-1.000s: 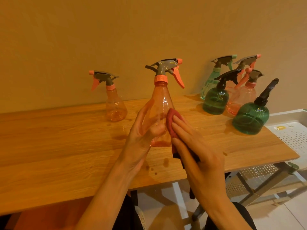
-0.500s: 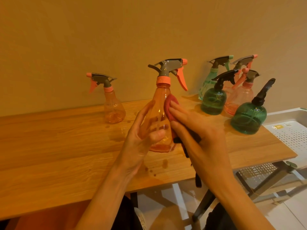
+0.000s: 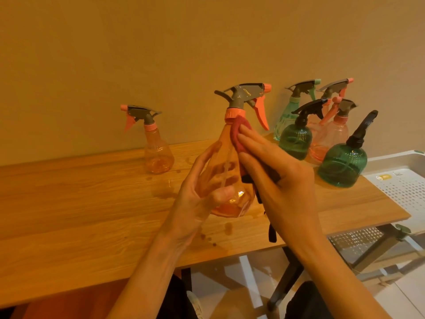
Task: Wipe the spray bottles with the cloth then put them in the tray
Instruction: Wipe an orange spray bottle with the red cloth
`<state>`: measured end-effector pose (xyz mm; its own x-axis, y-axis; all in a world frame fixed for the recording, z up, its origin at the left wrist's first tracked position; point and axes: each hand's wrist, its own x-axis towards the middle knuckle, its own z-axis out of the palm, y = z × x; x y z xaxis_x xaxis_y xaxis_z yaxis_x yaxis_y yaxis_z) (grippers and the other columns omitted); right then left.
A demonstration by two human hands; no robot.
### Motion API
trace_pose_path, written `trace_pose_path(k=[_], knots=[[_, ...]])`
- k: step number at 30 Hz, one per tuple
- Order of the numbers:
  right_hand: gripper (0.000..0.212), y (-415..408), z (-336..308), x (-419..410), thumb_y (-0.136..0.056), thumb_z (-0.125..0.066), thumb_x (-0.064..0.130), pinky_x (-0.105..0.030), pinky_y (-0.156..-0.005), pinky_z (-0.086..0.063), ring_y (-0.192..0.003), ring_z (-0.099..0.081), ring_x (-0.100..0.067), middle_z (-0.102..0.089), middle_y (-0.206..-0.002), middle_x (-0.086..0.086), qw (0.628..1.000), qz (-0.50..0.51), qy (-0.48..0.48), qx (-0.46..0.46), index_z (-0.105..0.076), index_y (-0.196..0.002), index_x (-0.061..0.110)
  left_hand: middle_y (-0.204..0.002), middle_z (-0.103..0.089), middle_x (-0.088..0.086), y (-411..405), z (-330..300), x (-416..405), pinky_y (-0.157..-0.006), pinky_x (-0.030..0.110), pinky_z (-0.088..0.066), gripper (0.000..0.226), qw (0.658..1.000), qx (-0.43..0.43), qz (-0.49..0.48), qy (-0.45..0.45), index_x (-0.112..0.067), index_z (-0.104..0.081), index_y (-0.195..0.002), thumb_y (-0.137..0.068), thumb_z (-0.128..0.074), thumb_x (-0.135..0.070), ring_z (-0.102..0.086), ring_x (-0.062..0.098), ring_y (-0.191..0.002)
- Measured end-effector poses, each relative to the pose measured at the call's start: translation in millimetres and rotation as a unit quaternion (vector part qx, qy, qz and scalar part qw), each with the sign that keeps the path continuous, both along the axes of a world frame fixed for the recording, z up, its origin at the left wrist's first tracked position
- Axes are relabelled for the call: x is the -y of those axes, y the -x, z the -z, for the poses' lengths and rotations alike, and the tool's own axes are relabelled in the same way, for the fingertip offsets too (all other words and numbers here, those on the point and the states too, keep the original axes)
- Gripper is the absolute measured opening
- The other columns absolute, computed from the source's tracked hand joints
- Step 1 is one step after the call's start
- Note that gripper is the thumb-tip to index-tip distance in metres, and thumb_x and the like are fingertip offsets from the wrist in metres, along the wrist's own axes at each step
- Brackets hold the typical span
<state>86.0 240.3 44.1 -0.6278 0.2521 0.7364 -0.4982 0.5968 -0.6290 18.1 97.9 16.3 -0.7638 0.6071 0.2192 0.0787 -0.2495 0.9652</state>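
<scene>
My left hand point(image 3: 202, 194) grips the body of an orange spray bottle point(image 3: 232, 171) held upright just above the wooden table point(image 3: 80, 203). With straight fingers, my right hand point(image 3: 276, 173) presses a dark red cloth point(image 3: 240, 132) against the bottle's upper body, just under its orange collar. The cloth's lower end hangs down behind my right hand. A second orange bottle point(image 3: 156, 148) stands at the back left. Several more bottles stand at the back right, among them a round green one point(image 3: 342, 164) nearest the table's end. A white perforated tray point(image 3: 404, 189) sits beyond the table's right end.
Small water drops point(image 3: 227, 229) lie on the table under the held bottle. The wall rises directly behind the table. Below the table's right end are dark metal legs point(image 3: 285, 284) and a lower white shelf point(image 3: 358, 238).
My right hand has slid the cloth up the bottle from its lower body to just under the collar. The left hand keeps its hold on the bottle.
</scene>
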Motion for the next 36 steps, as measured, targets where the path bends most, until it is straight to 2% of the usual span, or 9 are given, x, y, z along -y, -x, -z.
trace_pose_path(k=[2,6,10,13,15,18,25,31,36], knots=[[0.038,-8.2,10.0,3.5,-0.096,-0.065,0.012,-0.021,-0.107,-0.045,-0.136,-0.051,-0.008,-0.058,-0.142,-0.001,1.000,-0.018,0.003,0.016,-0.062,-0.133,0.008,-0.137,-0.065,-0.007,2.0,-0.5,0.9,-0.091,0.028,-0.057,0.111,1.000,0.015,-0.007,-0.010,-0.037,-0.039,-0.151,-0.055,-0.093,-0.054,-0.063,0.015,-0.127],[0.041,-34.1,41.3,13.8,-0.096,-0.061,0.023,-0.047,-0.100,-0.054,-0.139,-0.048,-0.011,-0.055,-0.147,0.008,0.998,-0.047,0.020,0.047,-0.061,-0.136,0.015,-0.138,-0.065,-0.001,5.2,0.1,2.9,-0.085,0.030,-0.059,0.114,0.998,0.047,-0.033,-0.025,-0.046,-0.046,-0.144,-0.042,-0.095,-0.061,-0.063,0.022,-0.127],[0.041,-45.2,53.7,17.2,-0.096,-0.061,0.022,-0.056,-0.092,-0.056,-0.142,-0.046,-0.015,-0.052,-0.149,0.012,0.997,-0.054,0.035,0.051,-0.060,-0.137,0.017,-0.129,-0.070,-0.002,2.9,3.7,-0.2,-0.082,0.029,-0.060,0.096,0.997,0.069,-0.023,-0.030,-0.057,-0.060,-0.124,-0.036,-0.096,-0.063,-0.067,0.020,-0.119],[0.040,-45.9,51.0,14.9,-0.096,-0.061,0.020,-0.053,-0.098,-0.054,-0.141,-0.046,-0.015,-0.054,-0.147,0.011,0.997,-0.051,0.028,0.048,-0.062,-0.135,0.014,-0.131,-0.069,-0.009,3.9,3.2,-1.3,-0.095,0.039,-0.057,0.103,0.998,0.054,-0.024,-0.009,-0.051,-0.055,-0.133,-0.039,-0.095,-0.064,-0.065,0.016,-0.123],[0.039,-46.4,48.0,12.3,-0.094,-0.062,0.021,-0.043,-0.106,-0.050,-0.139,-0.049,-0.014,-0.057,-0.144,0.011,0.997,-0.053,0.029,0.048,-0.063,-0.133,0.015,-0.136,-0.065,-0.009,5.9,2.7,-0.1,-0.099,0.042,-0.054,0.108,0.998,0.051,-0.027,0.004,-0.047,-0.052,-0.139,-0.041,-0.095,-0.063,-0.063,0.015,-0.126],[0.038,-40.4,40.3,8.5,-0.094,-0.061,0.023,-0.027,-0.110,-0.044,-0.136,-0.052,-0.010,-0.060,-0.140,0.012,0.993,-0.074,0.068,0.056,-0.063,-0.131,0.019,-0.136,-0.065,-0.008,5.6,3.7,2.5,-0.090,0.034,-0.059,0.113,0.998,0.048,-0.026,0.019,-0.043,-0.049,-0.144,-0.043,-0.095,-0.061,-0.064,0.014,-0.125],[0.038,0.3,2.2,-4.6,-0.095,-0.061,0.009,-0.012,-0.098,-0.047,-0.129,-0.057,-0.005,-0.062,-0.137,-0.003,0.994,-0.062,0.084,0.033,-0.060,-0.133,0.007,-0.123,-0.072,-0.007,0.1,2.4,3.1,-0.079,0.023,-0.059,0.112,0.999,0.030,0.002,0.034,-0.039,-0.048,-0.146,-0.046,-0.092,-0.065,-0.070,0.010,-0.111],[0.037,-12.1,13.5,-3.4,-0.095,-0.062,0.012,-0.016,-0.101,-0.047,-0.131,-0.055,-0.005,-0.061,-0.139,0.001,0.992,-0.070,0.087,0.056,-0.061,-0.132,0.011,-0.131,-0.069,-0.006,3.8,2.8,2.9,-0.089,0.026,-0.058,0.112,0.999,0.034,-0.010,0.028,-0.039,-0.047,-0.147,-0.047,-0.089,-0.068,-0.066,0.013,-0.121],[0.038,-25.0,27.2,-3.2,-0.094,-0.066,0.023,-0.025,-0.106,-0.047,-0.132,-0.055,-0.007,-0.061,-0.139,0.005,0.990,-0.072,0.096,0.069,-0.063,-0.131,0.016,-0.126,-0.071,-0.012,3.3,4.4,2.7,-0.080,0.021,-0.058,0.109,0.999,0.043,-0.009,0.022,-0.045,-0.050,-0.140,-0.042,-0.090,-0.070,-0.068,0.006,-0.113]])
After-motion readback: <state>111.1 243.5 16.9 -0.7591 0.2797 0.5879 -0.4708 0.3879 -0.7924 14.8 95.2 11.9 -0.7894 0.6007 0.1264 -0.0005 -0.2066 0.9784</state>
